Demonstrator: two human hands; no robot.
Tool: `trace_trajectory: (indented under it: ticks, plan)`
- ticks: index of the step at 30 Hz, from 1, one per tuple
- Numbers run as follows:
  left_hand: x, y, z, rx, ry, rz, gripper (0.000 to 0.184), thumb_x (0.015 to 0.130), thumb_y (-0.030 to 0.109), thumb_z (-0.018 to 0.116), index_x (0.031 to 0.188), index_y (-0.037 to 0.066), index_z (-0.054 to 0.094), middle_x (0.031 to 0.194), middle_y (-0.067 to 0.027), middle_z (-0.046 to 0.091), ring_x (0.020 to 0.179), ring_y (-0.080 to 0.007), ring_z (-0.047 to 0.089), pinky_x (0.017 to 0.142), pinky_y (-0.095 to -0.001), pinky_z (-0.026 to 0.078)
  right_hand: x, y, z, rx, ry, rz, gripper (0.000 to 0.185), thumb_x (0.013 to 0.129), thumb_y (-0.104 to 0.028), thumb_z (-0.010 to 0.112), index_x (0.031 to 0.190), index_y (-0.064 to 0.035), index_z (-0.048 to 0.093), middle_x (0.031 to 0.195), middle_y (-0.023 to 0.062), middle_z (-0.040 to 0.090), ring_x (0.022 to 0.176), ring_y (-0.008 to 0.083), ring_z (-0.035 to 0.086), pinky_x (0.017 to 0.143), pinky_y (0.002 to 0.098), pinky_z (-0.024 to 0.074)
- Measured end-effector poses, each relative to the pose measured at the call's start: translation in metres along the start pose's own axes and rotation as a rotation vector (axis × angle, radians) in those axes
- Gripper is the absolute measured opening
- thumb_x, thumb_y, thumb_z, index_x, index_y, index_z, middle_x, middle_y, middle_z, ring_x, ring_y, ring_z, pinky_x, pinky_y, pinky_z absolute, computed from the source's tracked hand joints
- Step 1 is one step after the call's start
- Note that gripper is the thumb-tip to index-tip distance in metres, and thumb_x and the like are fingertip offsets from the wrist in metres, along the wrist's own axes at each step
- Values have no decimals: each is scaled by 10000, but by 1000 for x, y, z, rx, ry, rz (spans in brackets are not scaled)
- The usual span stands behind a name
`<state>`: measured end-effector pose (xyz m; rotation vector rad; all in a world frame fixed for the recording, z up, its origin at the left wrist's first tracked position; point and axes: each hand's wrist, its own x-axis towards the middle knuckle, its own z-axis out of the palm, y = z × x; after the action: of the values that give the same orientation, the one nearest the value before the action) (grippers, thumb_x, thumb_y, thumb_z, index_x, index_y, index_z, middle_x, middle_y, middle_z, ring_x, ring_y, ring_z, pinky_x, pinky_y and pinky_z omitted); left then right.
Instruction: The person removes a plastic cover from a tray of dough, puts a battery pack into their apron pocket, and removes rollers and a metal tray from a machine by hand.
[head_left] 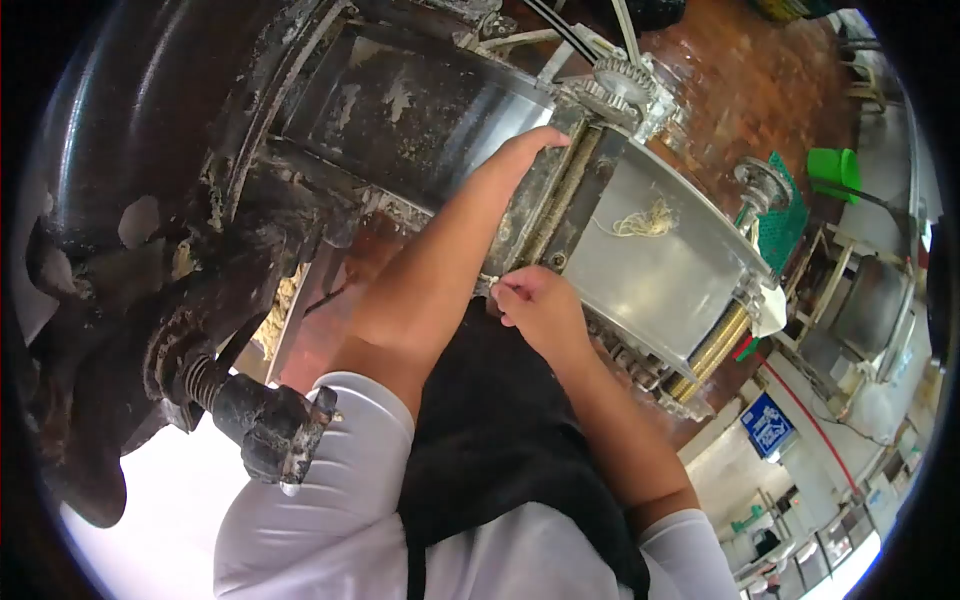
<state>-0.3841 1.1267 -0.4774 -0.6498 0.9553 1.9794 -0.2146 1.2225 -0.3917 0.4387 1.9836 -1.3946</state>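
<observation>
My left hand point(535, 146) lies on the far end of the metal bar beside the rollers of a machine. Its fingers stretch over the bar, partly out of sight. Along this bar runs a narrow slot with a dough-crusted roller point(560, 190). My right hand point(538, 303) is at the near end of the slot, with its thumb and fingers pinched together. Pale crumbs show by the fingertips; what the pinch holds, if anything, is too small to tell. A small tangle of pale dough strands point(648, 220) lies on the steel tray point(680, 285) right of the roller.
Exposed gears point(622, 82) sit at the far end of the rollers. A large dark, crusted machine body point(130, 130) fills the left. A brass-coloured ridged roller point(715, 350) is at the tray's lower right edge. Beyond stands a green bucket point(833, 173) on the reddish floor.
</observation>
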Motion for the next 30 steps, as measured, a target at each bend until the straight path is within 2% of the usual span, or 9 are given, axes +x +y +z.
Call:
trace_trajectory:
  ticks: [2, 8, 11, 12, 18, 21, 24, 27, 30]
  plan:
    - [11, -3, -6, 50, 1, 85, 343, 795, 273, 637, 1041, 37, 677, 904, -123, 702, 739, -230, 659, 696, -357, 537, 5, -5, 3, -153, 30, -69, 237, 834, -212, 719, 899, 10, 666, 728, 122, 666, 622, 197, 669, 594, 325, 525]
    - [2, 4, -1, 189, 91, 40, 475, 787, 359, 678, 1105, 7, 655, 992, -145, 694, 831, -243, 665, 775, -359, 529, 14, -39, 7, -647, 48, -172, 210, 842, -255, 626, 856, -51, 677, 778, 192, 668, 747, 394, 653, 684, 483, 527]
    - [-13, 9, 15, 618, 299, 306, 668, 782, 432, 701, 1233, -45, 576, 1167, -201, 643, 1025, -290, 638, 915, -378, 488, 15, -42, 9, -669, 18, -185, 187, 847, -231, 617, 861, -53, 673, 783, 190, 672, 781, 390, 658, 704, 489, 525]
    - [-15, 6, 17, 770, 370, 448, 692, 785, 457, 699, 1232, -55, 569, 1102, -200, 664, 1054, -296, 632, 919, -395, 470, 16, -41, 7, -651, 18, -187, 181, 848, -226, 615, 862, -54, 670, 790, 193, 670, 785, 389, 657, 707, 484, 525]
    - [-28, -6, 19, 1248, 500, 641, 792, 800, 420, 672, 1391, -32, 398, 1214, -272, 596, 1132, -421, 580, 966, -437, 468, 21, -25, -25, -336, 242, -392, 113, 839, -178, 638, 856, -67, 629, 748, 157, 672, 716, 360, 667, 634, 455, 525]
    - [-22, -10, 8, 1328, 437, 592, 826, 795, 366, 683, 1437, -13, 329, 1226, -271, 588, 1134, -418, 578, 960, -445, 472, 31, -62, -74, -492, 405, -307, 140, 825, -212, 674, 921, -110, 668, 1021, 149, 685, 949, 322, 657, 793, 426, 515]
    - [-45, 2, 3, 1386, 226, 335, 891, 761, 309, 717, 1464, -8, 270, 1222, -271, 590, 1155, -410, 570, 960, -441, 472, 60, -54, -89, -1109, 550, -741, 196, 831, -277, 674, 965, -135, 696, 1240, 141, 615, 1207, 313, 539, 1002, 467, 409]
    - [-86, -6, -2, 1506, 157, 208, 962, 713, 236, 750, 1478, -19, 225, 1222, -275, 589, 1169, -402, 566, 963, -432, 472, 42, -34, -71, -1281, 229, -741, 302, 834, -357, 655, 1023, -126, 704, 1327, 135, 566, 1324, 323, 430, 1103, 536, 281]
    - [-118, -21, -7, 1443, 150, 100, 1024, 674, 203, 763, 1480, -56, 188, 1217, -289, 586, 1170, -403, 565, 965, -425, 471, 6, -15, -45, -1235, 5, -828, 356, 842, -399, 632, 1013, -96, 709, 1268, 126, 594, 1298, 301, 456, 1111, 539, 283]
